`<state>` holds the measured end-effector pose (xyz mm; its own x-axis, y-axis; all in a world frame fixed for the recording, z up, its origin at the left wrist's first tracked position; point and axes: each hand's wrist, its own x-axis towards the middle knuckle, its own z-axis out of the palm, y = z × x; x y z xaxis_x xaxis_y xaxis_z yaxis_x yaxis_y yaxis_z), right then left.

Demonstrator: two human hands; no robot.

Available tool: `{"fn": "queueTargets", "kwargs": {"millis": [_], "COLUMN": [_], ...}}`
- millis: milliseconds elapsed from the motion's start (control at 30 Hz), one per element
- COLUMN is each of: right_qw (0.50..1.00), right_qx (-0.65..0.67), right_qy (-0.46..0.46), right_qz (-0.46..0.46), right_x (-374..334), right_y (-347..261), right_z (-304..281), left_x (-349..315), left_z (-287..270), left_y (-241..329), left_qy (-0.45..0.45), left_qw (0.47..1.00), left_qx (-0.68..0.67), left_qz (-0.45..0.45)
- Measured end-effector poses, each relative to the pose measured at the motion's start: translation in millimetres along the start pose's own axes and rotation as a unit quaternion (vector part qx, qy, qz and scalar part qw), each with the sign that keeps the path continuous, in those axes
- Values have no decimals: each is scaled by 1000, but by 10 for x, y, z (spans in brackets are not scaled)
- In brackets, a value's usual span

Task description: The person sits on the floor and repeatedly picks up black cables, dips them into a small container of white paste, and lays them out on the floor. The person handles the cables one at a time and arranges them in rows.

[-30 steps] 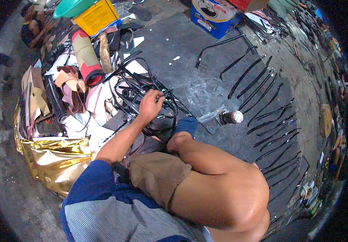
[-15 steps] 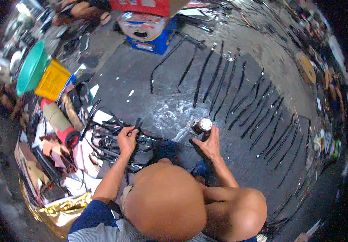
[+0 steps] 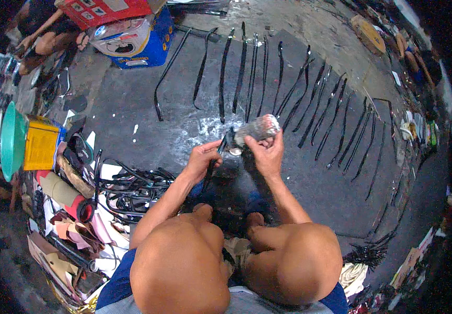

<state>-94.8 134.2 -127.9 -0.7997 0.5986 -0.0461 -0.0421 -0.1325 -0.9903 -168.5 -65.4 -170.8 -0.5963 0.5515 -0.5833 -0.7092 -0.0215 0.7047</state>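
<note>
My right hand (image 3: 265,156) is closed round a grey-white, crusted, bottle-like container (image 3: 258,130). It is tilted, with its narrower dark end to the left and its whitish end up to the right. My left hand (image 3: 205,159) pinches a thin black strip (image 3: 221,148), which runs up beside the container's dark end; whether the two touch I cannot tell. Under both hands the dark mat (image 3: 131,102) has whitish smears. To the left lies a tangled heap of black strips (image 3: 131,191). Several more black strips (image 3: 243,68) lie spread in a row across the mat's far and right side.
A blue box (image 3: 155,44) and a red carton stand at the far left. Further left are a green basin (image 3: 11,141), a yellow tin (image 3: 42,144), a red-ended roll (image 3: 66,196) and scraps. Other people sit at the far left and far right.
My left hand has moved from the heap toward the middle with a black strip. My right hand has tilted the container, which stood upright before. The view has shifted to the right.
</note>
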Motion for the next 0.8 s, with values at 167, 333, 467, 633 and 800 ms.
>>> {"fn": "queueTargets", "kwargs": {"millis": [167,333,467,633,800], "right_qw": [983,937,966,970,911], "right_qx": [-179,-343,-238,-241,-406], "right_qy": [-30,61,102,37,-74], "right_qz": [-24,11,-16,5,-9], "right_x": [-111,-8,10,-44,-111], "right_y": [17,253,233,150,308], "right_z": [106,-457,-669,-450,-70], "left_x": [-101,-166,221,823,980], "left_z": [2,-75,-53,-167,-291], "left_y": [-16,-37,63,-123,-263], "left_qy": [-89,-125,-14,23,37], "left_qw": [987,989,944,895,876], "left_qx": [-124,70,326,438,470], "left_qz": [-54,-46,55,76,103]}}
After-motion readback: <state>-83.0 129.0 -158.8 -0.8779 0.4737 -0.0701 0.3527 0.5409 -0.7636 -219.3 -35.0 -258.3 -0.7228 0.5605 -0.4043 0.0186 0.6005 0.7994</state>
